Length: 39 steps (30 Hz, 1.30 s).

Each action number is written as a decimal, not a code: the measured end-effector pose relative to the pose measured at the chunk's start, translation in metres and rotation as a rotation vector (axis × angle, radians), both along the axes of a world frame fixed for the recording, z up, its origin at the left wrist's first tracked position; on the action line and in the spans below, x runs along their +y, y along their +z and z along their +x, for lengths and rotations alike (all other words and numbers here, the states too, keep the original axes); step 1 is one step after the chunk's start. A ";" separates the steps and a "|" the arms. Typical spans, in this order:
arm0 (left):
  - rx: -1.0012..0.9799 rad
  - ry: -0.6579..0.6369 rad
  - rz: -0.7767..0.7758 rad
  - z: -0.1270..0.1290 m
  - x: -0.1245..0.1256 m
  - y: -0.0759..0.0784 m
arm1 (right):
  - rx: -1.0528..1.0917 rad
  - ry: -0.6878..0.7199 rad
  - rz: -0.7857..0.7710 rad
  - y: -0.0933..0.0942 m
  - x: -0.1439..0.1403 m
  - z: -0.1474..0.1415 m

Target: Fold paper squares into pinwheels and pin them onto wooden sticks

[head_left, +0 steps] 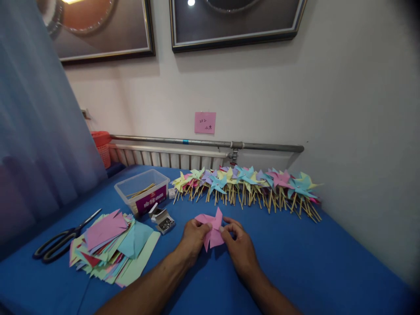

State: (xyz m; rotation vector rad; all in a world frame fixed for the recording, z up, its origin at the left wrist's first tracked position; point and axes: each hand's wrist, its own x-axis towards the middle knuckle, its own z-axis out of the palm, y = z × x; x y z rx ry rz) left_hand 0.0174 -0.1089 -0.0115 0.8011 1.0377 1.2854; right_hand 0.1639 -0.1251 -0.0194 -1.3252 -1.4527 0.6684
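A pink paper pinwheel (215, 235), its blades folded toward the middle, is held between my two hands just above the blue table. My left hand (194, 234) grips it from the left, thumb pressed near its centre. From the right, my right hand (239, 245) pinches it close to the centre, thumb and fingertips together. Whether a pin sits in its middle is too small to tell. Left of my hands lies a small open box of metal pins (166, 224). Beyond it stands a clear plastic tub (120, 187) holding thin wooden sticks (141, 191).
Stacked cut coloured paper (106, 234) lies at the left, beside black-handled scissors (62, 240). Finished pinwheels on sticks (244, 177) line the back of the blue table (295, 258). Behind them run a pipe (157, 139) and radiator. A curtain (42, 122) hangs at left, near a red basket (102, 146).
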 end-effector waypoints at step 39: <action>0.066 0.013 0.042 0.001 0.002 -0.006 | -0.094 -0.036 -0.025 0.000 -0.004 -0.005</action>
